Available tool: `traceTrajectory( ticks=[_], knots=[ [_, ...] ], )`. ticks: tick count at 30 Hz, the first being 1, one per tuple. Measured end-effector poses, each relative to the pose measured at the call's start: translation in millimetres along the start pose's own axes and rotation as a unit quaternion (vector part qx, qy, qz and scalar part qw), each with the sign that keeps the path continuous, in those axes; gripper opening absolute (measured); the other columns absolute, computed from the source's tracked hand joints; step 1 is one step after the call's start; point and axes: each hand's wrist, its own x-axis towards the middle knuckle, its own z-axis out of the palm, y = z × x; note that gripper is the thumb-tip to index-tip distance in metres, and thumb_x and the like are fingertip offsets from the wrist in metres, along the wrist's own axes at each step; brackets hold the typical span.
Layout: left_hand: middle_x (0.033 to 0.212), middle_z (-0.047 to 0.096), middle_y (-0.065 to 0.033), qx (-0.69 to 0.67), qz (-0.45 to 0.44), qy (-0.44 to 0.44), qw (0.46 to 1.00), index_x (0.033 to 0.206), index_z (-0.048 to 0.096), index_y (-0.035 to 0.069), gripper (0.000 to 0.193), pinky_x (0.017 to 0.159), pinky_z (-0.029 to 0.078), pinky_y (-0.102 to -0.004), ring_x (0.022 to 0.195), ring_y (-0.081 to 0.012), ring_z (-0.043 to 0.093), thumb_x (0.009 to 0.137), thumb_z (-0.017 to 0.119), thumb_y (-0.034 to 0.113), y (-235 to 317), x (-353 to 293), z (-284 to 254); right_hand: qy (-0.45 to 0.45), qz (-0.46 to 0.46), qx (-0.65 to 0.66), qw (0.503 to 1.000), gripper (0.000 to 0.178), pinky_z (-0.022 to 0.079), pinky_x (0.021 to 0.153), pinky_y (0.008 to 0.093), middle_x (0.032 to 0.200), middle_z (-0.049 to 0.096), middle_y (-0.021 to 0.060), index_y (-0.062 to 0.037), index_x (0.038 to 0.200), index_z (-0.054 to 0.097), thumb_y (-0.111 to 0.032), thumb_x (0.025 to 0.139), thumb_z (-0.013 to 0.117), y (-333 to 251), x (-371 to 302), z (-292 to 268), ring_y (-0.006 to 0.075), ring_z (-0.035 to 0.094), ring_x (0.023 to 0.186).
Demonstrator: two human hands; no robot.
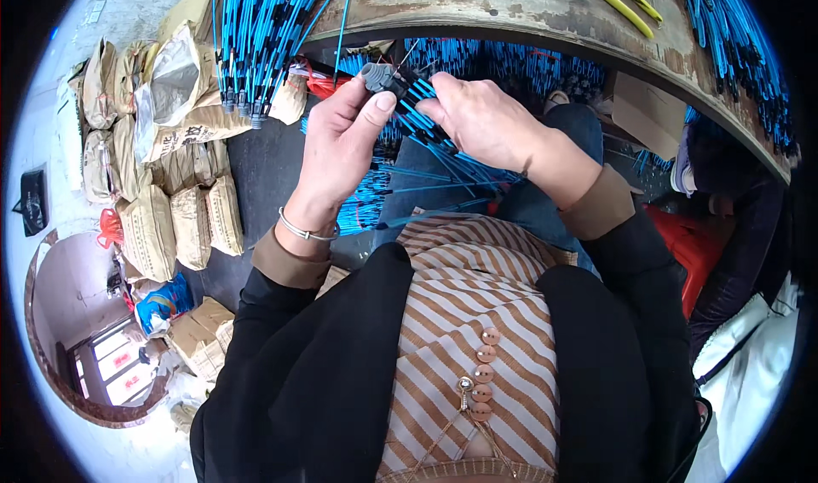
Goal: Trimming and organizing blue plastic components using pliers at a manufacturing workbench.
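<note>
My left hand [345, 138] grips a grey ridged plastic piece [380, 77] between thumb and fingers, just below the table edge. From that piece, a bundle of thin blue rods with black joints [416, 123] slants down to the right over my lap. My right hand [481, 118] is closed at the bundle's upper end, beside the grey piece. Its curled fingers hide what they pinch. Thin dark wires [409, 54] stick up between my two hands.
A worn wooden table [460, 1] curves across the top, with yellow strips [615, 4] on it. Blue rod bundles [268, 35] hang over its left end, more [741, 48] lie right. Stuffed sacks [146, 231] stand left. Another person's dark-clothed leg [740, 253] is at right, near a red stool [692, 248].
</note>
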Motion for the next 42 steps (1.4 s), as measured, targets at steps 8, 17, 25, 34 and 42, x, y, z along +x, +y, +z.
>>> traceTrajectory(
  ticks=[8, 17, 25, 34, 42],
  knots=[
    [0.080, 0.060, -0.0007, 0.064, -0.035, 0.101, 0.992, 0.107, 0.061, -0.001, 0.021, 0.064, 0.039, -0.0191, 0.069, -0.0074, 0.046, 0.089, 0.059, 0.010, 16.0, -2.7, 24.8, 0.010, 0.010, -0.041, 0.999, 0.025, 0.049, 0.049, 0.0434, 0.062, 0.060, 0.0208, 0.0016, 0.081, 0.046, -0.019, 0.092, 0.053, -3.5, 1.8, 7.8, 0.0377, 0.062, 0.055],
    [0.094, 0.065, -0.0092, -0.062, -0.001, 0.059, 0.996, 0.114, 0.058, -0.003, 0.029, 0.068, 0.044, -0.0211, 0.073, -0.0100, 0.052, 0.086, 0.061, 0.006, 4.8, -13.4, 17.1, 0.138, -0.062, 0.020, 0.988, 0.023, 0.043, 0.045, 0.0410, 0.058, 0.056, 0.0160, 0.0002, 0.077, 0.046, -0.016, 0.091, 0.056, -11.1, -17.6, 22.6, 0.0337, 0.053, 0.045],
    [0.106, 0.065, -0.0151, -0.128, 0.058, -0.068, 0.988, 0.119, 0.054, -0.003, 0.036, 0.078, 0.047, -0.0238, 0.084, -0.0144, 0.058, 0.084, 0.062, 0.003, 8.2, -17.5, 2.4, 0.081, -0.151, 0.093, 0.981, 0.021, 0.040, 0.043, 0.0384, 0.055, 0.052, 0.0135, -0.0004, 0.074, 0.047, -0.011, 0.088, 0.058, 1.9, -18.8, 10.9, 0.0297, 0.047, 0.041],
    [0.111, 0.062, -0.0155, -0.146, -0.012, -0.070, 0.987, 0.124, 0.049, -0.002, 0.039, 0.085, 0.045, -0.0259, 0.091, -0.0172, 0.056, 0.087, 0.059, 0.005, 7.7, -3.3, 9.7, 0.040, -0.128, -0.005, 0.991, 0.015, 0.036, 0.043, 0.0380, 0.054, 0.051, 0.0127, -0.0007, 0.076, 0.046, -0.004, 0.085, 0.058, 8.8, -10.5, 4.5, 0.0296, 0.047, 0.042],
    [0.111, 0.057, -0.0113, -0.087, -0.024, -0.052, 0.995, 0.124, 0.042, 0.001, 0.038, 0.086, 0.042, -0.0249, 0.094, -0.0155, 0.052, 0.089, 0.057, 0.006, 7.8, -9.6, 22.7, 0.041, -0.106, 0.041, 0.993, 0.016, 0.040, 0.038, 0.0349, 0.052, 0.054, 0.0136, 0.0050, 0.088, 0.053, -0.010, 0.089, 0.056, 8.4, -10.7, 2.8, 0.0255, 0.052, 0.039]
  ],
)
